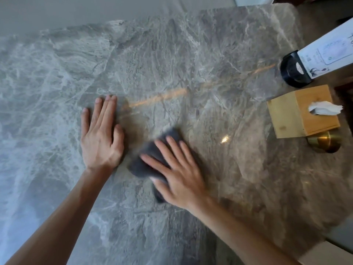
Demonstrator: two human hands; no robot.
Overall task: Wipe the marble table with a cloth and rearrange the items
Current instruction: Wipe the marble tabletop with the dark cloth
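The right hand [181,176] lies flat on the crumpled dark grey cloth [148,149], fingers [176,149] spread, pressing it to the veined grey marble bench [238,169]. Just left of the cloth, the left hand [101,140] rests flat, fingers together.

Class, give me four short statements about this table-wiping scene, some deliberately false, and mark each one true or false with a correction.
1. The right hand presses a dark grey cloth onto the grey marble table. True.
2. The left hand grips the cloth too. False: it rests flat on bare marble beside the cloth.
3. The square wooden tissue box has white tissue sticking out. True.
4. The round brass object sits on top of the tissue box. False: it stands on the table by the box's near side.
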